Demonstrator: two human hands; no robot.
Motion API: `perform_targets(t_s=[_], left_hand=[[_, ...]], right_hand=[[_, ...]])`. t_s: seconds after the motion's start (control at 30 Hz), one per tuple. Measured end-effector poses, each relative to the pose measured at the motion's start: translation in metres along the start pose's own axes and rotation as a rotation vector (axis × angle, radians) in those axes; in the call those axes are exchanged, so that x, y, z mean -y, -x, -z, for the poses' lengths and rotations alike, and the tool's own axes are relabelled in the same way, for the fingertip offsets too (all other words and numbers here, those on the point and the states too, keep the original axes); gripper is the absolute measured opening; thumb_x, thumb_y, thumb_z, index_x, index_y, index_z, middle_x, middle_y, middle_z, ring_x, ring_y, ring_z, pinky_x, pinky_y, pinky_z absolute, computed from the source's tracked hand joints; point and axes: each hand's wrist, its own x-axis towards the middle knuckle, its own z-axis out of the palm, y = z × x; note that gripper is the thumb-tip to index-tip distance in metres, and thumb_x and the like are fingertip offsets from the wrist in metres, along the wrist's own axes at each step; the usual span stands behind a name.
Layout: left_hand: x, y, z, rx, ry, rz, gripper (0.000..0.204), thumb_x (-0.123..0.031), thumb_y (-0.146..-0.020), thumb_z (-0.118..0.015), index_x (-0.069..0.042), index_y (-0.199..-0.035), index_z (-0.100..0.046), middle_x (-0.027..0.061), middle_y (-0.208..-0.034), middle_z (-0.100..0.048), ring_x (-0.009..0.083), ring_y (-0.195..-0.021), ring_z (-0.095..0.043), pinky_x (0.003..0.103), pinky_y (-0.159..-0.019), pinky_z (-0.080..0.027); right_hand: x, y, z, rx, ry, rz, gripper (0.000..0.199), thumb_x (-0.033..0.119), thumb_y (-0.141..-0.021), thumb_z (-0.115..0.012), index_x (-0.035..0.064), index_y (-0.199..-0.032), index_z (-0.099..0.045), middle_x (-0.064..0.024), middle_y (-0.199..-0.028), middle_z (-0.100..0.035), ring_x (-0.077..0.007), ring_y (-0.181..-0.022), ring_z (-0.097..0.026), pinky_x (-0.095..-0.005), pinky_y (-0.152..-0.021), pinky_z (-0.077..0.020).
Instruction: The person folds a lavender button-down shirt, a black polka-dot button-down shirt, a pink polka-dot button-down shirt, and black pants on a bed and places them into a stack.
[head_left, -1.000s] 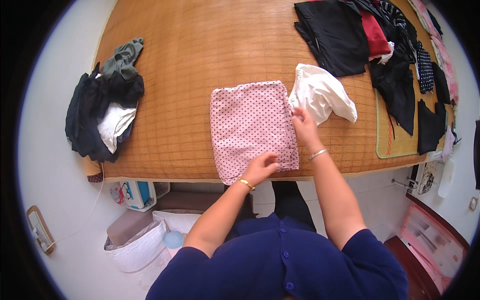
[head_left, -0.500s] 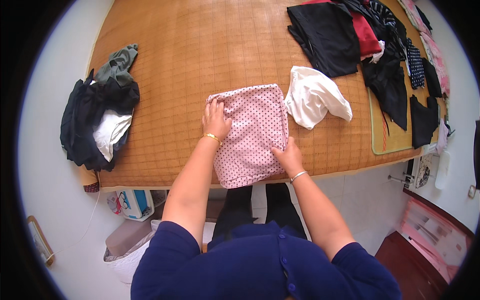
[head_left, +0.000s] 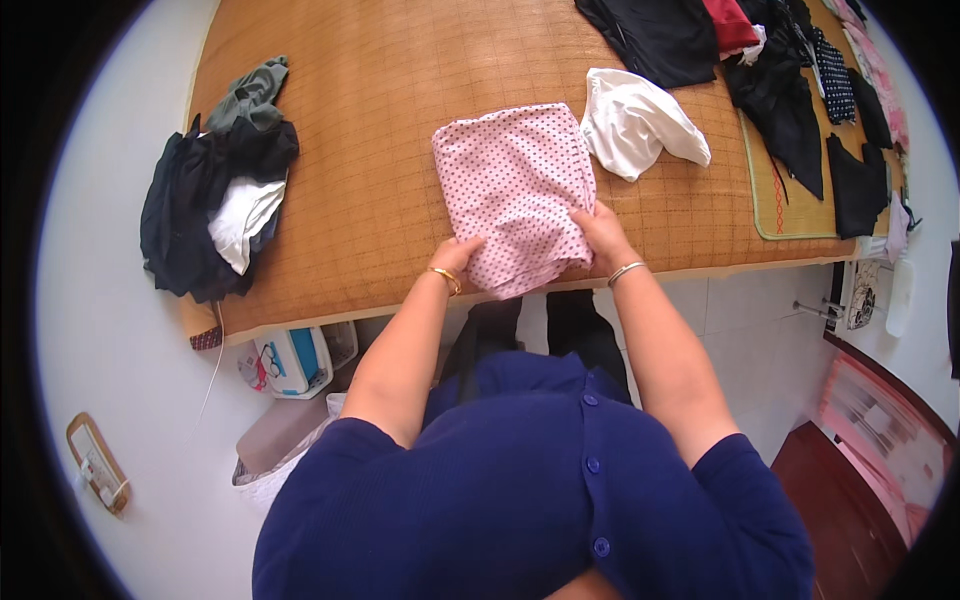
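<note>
A folded pink cloth with dark dots [head_left: 515, 180] lies at the front edge of the brown woven mat [head_left: 370, 180], its near end in my hands. My left hand [head_left: 460, 255] grips its lower left side, thumb on top and fingers hidden beneath. On the lower right side my right hand [head_left: 603, 234] holds it the same way, thumb pressed on the fabric. A crumpled white cloth [head_left: 638, 122] lies beside its upper right corner, close to my right hand.
At the left lies a heap of dark clothes [head_left: 185, 215] with white and grey-green pieces. Black trousers [head_left: 655, 40], a red garment [head_left: 732, 25] and several dark pieces lie at the far right. Below the mat's front edge stands a white and blue container [head_left: 298, 360].
My left hand has slid from the cloth's upper left corner to its lower left side. The right hand stays at the right side. The whole scene sits higher in view.
</note>
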Motion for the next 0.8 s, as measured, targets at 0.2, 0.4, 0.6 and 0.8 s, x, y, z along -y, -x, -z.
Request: perform_targets(t_s=[0.2, 0.4, 0.6, 0.8], left_hand=[[-0.080, 0.089, -0.085, 0.442, 0.142, -0.228, 0.032, -0.009, -0.083, -0.061, 0.002, -0.113, -0.053, 0.0137, -0.105, -0.064, 0.0200, -0.092, -0.063, 0.032, -0.078, -0.053], [-0.111, 0.175, -0.240, 0.725, 0.123, -0.421, 0.035, -0.006, -0.086, -0.055, 0.003, -0.119, -0.048, 0.0148, -0.110, -0.061, 0.0216, -0.095, -0.063, 0.033, -0.080, -0.053], [-0.065, 0.223, -0.412, 0.909, 0.170, -0.394, 0.037, -0.007, -0.086, -0.053, 0.002, -0.121, -0.046, 0.0128, -0.110, -0.061, 0.0228, -0.097, -0.062, 0.034, -0.080, -0.053], [-0.030, 0.227, -0.569, 1.052, 0.053, -0.289, 0.033, -0.008, -0.086, -0.053, 0.005, -0.117, -0.048, 0.0163, -0.106, -0.062, 0.0229, -0.091, -0.064, 0.036, -0.081, -0.053]], right_hand=[[0.073, 0.056, 0.059, 0.208, -0.357, 0.155, 0.031, 0.005, -0.090, -0.049, -0.0028, -0.120, -0.049, -0.0139, -0.107, -0.062, -0.0210, -0.088, -0.064, -0.0337, -0.076, -0.0545], [0.166, 0.150, 0.175, 0.235, -0.511, 0.467, 0.026, 0.006, -0.091, -0.049, -0.0061, -0.114, -0.052, -0.0155, -0.104, -0.063, -0.0216, -0.087, -0.065, -0.0323, -0.075, -0.0550], [0.212, 0.252, 0.325, 0.120, -0.593, 0.552, 0.028, 0.005, -0.091, -0.049, -0.0050, -0.116, -0.050, -0.0144, -0.103, -0.063, -0.0211, -0.090, -0.064, -0.0324, -0.079, -0.0534], [0.243, 0.303, 0.464, -0.013, -0.679, 0.681, 0.027, 0.003, -0.091, -0.047, -0.0043, -0.117, -0.050, -0.0148, -0.102, -0.062, -0.0217, -0.089, -0.064, -0.0330, -0.079, -0.0534]])
